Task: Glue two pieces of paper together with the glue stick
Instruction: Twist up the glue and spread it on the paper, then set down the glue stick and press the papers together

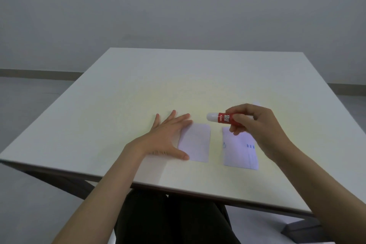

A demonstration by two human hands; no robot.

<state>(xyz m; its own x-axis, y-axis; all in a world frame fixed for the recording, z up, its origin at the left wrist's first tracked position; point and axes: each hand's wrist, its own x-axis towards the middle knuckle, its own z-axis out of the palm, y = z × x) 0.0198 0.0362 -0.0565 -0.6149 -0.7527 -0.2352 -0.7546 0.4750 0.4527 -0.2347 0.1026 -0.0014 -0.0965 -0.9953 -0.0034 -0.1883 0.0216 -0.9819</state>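
Observation:
Two small white paper pieces lie side by side near the table's front edge. The left piece (pixel 196 142) is blank; the right piece (pixel 238 149) carries small blue marks. My left hand (pixel 168 136) rests flat with fingers spread, its thumb and fingertips on the left piece's left edge. My right hand (pixel 257 127) hovers above the right piece and holds a red glue stick (pixel 223 118) sideways, its white capped end pointing left. The glue stick's other end is hidden in my fingers.
The white table (pixel 178 85) stretches far behind the papers, its front edge close below them. My dark-clothed legs (pixel 168 220) show under that edge. A grey wall and floor lie beyond.

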